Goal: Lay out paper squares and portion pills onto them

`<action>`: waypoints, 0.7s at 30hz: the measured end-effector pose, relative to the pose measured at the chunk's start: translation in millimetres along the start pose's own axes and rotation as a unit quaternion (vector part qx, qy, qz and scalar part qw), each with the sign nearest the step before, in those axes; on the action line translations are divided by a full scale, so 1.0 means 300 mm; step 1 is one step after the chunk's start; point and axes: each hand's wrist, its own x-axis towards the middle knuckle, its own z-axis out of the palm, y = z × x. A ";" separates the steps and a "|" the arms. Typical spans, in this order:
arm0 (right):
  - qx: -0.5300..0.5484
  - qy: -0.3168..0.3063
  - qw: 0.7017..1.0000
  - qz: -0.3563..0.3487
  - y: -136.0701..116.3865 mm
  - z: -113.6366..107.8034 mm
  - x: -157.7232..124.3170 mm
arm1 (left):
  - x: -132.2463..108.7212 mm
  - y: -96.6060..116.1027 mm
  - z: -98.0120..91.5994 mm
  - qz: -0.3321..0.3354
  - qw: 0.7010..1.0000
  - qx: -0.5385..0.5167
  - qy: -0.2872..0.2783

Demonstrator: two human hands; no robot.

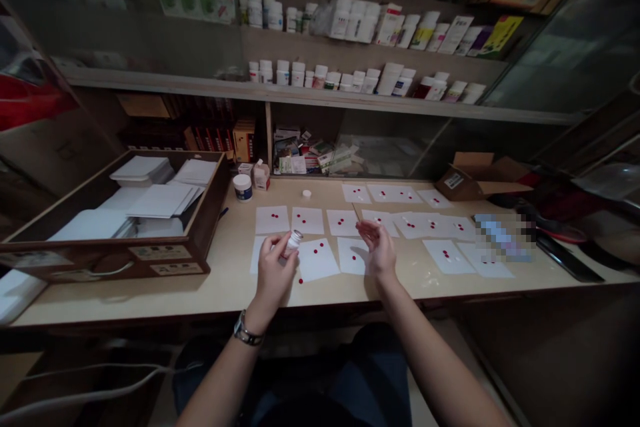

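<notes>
My left hand point(274, 268) is closed round a small white bottle point(293, 241) with its cap off, tilted over the desk. In my right hand point(379, 246) a thin stick point(356, 212) points up and away between the fingers. Several white paper sheets point(320, 268) lie in rows on the desk, most with red pills on them. One red pill point(301, 281) rests on the bare desktop just right of my left hand. A white cap point(307, 194) lies behind the sheets.
A wooden drawer point(200, 240) holding white paper stands at the left. Behind it are a white tub point(243, 188) and small boxes. An open cardboard box point(457, 180) and a dark tray point(567, 257) are at the right. Shelves point(320, 101) with bottles rise behind the desk.
</notes>
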 end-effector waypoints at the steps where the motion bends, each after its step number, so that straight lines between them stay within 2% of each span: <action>1: 0.012 -0.006 1.000 0.027 -0.015 0.000 0.002 | -0.001 0.000 0.001 0.005 1.000 -0.001 -0.004; 3: 0.037 -0.012 0.997 0.071 -0.035 0.008 0.000 | -0.003 0.004 0.005 0.016 1.000 -0.003 -0.012; 6: 0.054 -0.038 0.994 0.089 -0.036 0.038 -0.027 | -0.006 0.012 0.006 0.026 1.000 -0.006 -0.014; 11: -0.031 -0.146 0.987 0.061 0.018 0.084 -0.114 | -0.009 0.003 -0.017 -0.001 1.000 -0.024 0.005; 13: -0.083 -0.179 0.979 0.049 0.030 0.070 -0.127 | -0.009 -0.006 -0.032 -0.010 1.000 -0.026 0.009; 15: -0.168 -0.183 0.969 -0.007 0.027 0.028 -0.113 | -0.011 -0.014 -0.044 -0.011 1.000 -0.024 0.013; 17: -0.296 -0.177 0.934 -0.096 0.017 -0.034 -0.077 | -0.013 -0.019 -0.053 -0.008 1.000 -0.023 0.017; 19: -0.425 -0.201 0.867 -0.169 0.010 -0.096 -0.034 | -0.013 -0.021 -0.056 -0.006 1.000 -0.023 0.020; 21: -0.521 -0.260 0.785 -0.210 0.014 -0.144 -0.001 | -0.013 -0.023 -0.055 -0.008 1.000 -0.021 0.020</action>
